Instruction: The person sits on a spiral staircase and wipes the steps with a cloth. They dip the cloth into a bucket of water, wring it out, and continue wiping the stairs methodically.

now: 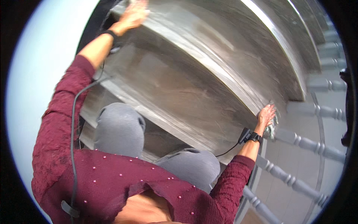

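My left hand (135, 14), somewhat blurred, rests at the wall-side end of a stair step, on the pale front edge (179, 46) of its tread. It appears to hold nothing. At the other end of the same step, beside the balusters, my right hand (266, 114) presses a crumpled greenish-white cloth (272, 126) against the surface. Part of the cloth is hidden under my fingers. Between my hands stretches the brownish-grey stair tread (212, 32), with light streaks across it. A lower tread (165, 81) lies in front of my knees.
Grey turned balusters (303, 144) line the right side. A pale wall (30, 84) borders the left. Higher steps (279, 36) curve away at the upper right. A grey cable (73, 126) runs along my left arm; a dark device with a cord (244, 136) sits at my right wrist.
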{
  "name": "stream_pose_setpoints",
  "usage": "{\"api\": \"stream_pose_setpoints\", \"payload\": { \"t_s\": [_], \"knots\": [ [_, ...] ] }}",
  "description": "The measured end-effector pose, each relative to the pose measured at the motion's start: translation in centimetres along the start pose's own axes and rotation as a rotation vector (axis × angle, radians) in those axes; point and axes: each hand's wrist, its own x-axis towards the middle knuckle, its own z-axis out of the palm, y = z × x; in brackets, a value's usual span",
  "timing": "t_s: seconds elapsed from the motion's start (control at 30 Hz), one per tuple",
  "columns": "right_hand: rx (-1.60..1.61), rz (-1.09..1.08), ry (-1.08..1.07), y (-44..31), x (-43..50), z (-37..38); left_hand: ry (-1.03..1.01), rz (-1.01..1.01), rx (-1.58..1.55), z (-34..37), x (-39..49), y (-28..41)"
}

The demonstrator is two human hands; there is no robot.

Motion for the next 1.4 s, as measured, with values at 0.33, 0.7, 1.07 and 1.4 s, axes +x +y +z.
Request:
{"api": "stream_pose_setpoints", "payload": {
  "t_s": [0.33, 0.7, 1.07, 1.4],
  "knots": [
    [0.401, -0.587, -0.086, -17.3, -2.4, -0.1, -0.023, 0.650, -0.039, 1.8, -0.4, 9.0],
    [0.131, -0.549, -0.128, -25.1, -1.2, 1.2, -0.145, 0.292, -0.114, 2.5, -0.4, 10.1],
    [-0.137, 0.315, -0.029, -7.6, 7.0, 1.5, -0.397, 0.002, 0.372, -4.6, 1.5, -6.6],
    [0.389, -0.628, -0.358, -42.9, 9.8, 3.9, -0.176, 0.410, 0.059, 1.5, 11.3, 5.4]
  ]
}}
